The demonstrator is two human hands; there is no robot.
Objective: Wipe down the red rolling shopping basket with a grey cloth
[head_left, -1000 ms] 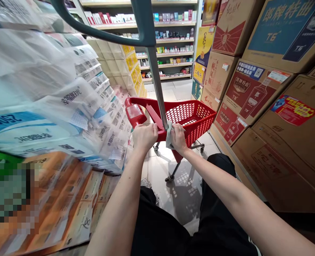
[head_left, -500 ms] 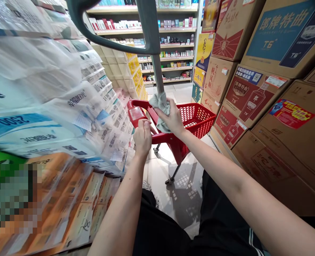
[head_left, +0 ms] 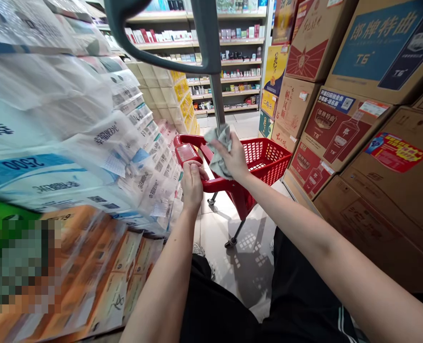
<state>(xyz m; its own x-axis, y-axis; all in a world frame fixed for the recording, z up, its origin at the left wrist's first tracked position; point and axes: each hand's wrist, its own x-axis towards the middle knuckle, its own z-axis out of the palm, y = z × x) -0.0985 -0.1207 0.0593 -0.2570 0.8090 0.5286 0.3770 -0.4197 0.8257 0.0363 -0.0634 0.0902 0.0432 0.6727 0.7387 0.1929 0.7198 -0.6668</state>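
A red plastic shopping trolley (head_left: 245, 202) stands between my knees, its basket (head_left: 268, 166) facing away from me. From it a metal pole (head_left: 217, 102) rises to a dark grey loop handle (head_left: 209, 45) close to the camera. My right hand (head_left: 237, 159) is closed on a crumpled pale grey cloth (head_left: 220, 164), pressed against the lower pole. My left hand (head_left: 193, 183) has its fingers curled on the near left corner of the red frame, just below a flat panel (head_left: 187, 152); its fingertips are partly hidden.
Stacked white tissue packs (head_left: 100, 133) and orange packs (head_left: 89, 267) crowd the left side. Cardboard cartons (head_left: 361, 124) are piled on the right. Shelves of small goods (head_left: 240, 62) stand behind the trolley. A trolley wheel (head_left: 231, 243) rests on the tiled floor (head_left: 247, 271).
The whole scene has shifted slightly right in view. The cloth has turned a little in my right hand at the pole. My left hand's fingers have moved slightly on the frame.
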